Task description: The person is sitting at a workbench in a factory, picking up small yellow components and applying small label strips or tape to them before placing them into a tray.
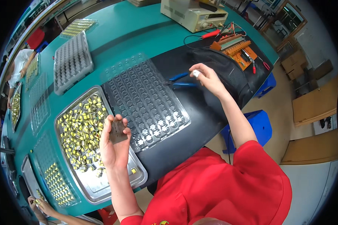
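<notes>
In my left hand [115, 144] is a flat, dark brown, squarish plate [118, 131], gripped between thumb and fingers above the edge of a metal tray [97, 191]. The tray holds a heap of small yellow-and-silver components [80, 131]. My right hand [208, 78] is raised at the right, its thumb and index finger bent toward each other. A small white piece [196, 73] shows at those fingertips; whether it is held or wrapped round a finger is unclear. Close to that hand lie blue-handled pliers [179, 77]. Between my hands is a clear plastic blister tray [146, 101], with several pockets filled near its front edge.
A black mesh bag [221, 71] lies right of the pliers. Behind it are an orange fixture [238, 50] with test leads and a beige bench instrument [193, 17]. A stacked tray [73, 62] stands far left. Co-workers' hands [41, 206] work at the lower left. Blue stools [251, 127] stand beside the table.
</notes>
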Demonstrator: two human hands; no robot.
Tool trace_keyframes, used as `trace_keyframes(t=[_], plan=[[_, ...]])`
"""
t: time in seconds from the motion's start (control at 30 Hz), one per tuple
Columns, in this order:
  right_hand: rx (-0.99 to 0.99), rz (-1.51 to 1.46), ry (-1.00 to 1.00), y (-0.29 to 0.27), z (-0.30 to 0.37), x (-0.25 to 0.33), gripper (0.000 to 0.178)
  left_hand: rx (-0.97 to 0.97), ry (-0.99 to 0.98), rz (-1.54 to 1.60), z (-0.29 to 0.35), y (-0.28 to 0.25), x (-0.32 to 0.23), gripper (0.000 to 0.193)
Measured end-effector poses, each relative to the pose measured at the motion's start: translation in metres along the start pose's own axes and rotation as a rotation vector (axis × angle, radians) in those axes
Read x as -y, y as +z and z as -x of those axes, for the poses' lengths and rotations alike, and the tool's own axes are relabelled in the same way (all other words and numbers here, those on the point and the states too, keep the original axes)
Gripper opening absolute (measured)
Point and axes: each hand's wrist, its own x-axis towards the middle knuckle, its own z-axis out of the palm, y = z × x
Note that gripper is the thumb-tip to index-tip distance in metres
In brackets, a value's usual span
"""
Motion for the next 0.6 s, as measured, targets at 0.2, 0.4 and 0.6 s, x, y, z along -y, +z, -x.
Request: trace_keyframes(t=[0.2,0.4,0.6], plan=[[0.188,0.871,-0.497,0.037,0.002,0.000,0.044,-0.028,0.014,-0.025,0.005,-0.001,-0.001,0.014],[0.208,1.060,-0.447,0.035,0.010,0.001,0.033,-0.045,0.059,0.072,0.003,-0.015,-0.003,0.015],[0.054,0.748,-0.226,-0.015,0.013,0.031,0.022,-0.056,0.082,0.043,0.004,-0.011,-0.006,0.017]])
